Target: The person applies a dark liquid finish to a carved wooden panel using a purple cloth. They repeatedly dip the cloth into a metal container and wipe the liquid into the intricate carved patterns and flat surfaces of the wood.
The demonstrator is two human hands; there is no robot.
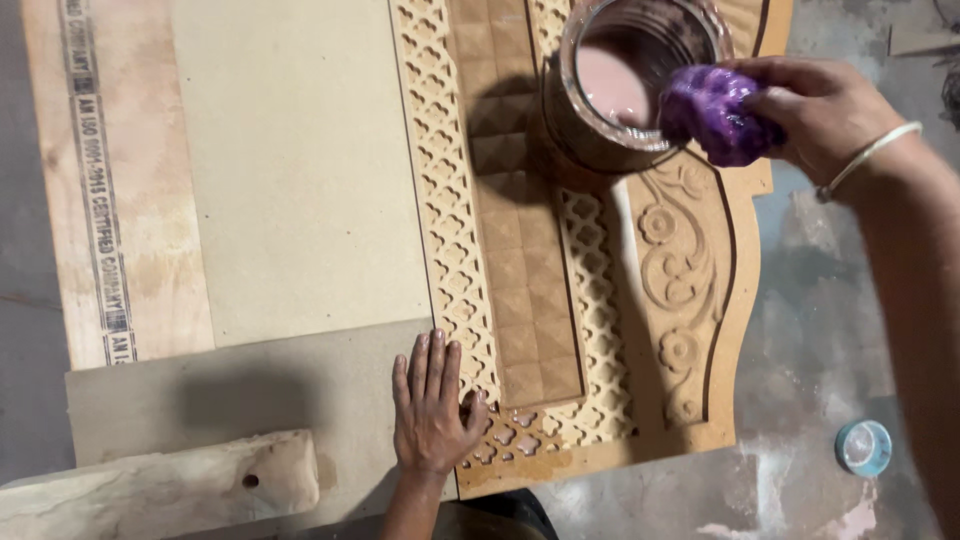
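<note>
At the upper right of the carved wooden panel (560, 290), the right hand (825, 110) has its grip pinched around a purple wad of cloth (715, 112), held at the rim of a clear jar (635, 75) with pinkish liquid inside. The jar stands on the panel. Lower down, the left hand (430, 405) lies flat with fingers spread, palm on a plain board (300, 170), thumb touching the panel's lattice edge. A small blue lid (863, 446) sits apart on the floor.

Head view, steeply down, close overhead.
</note>
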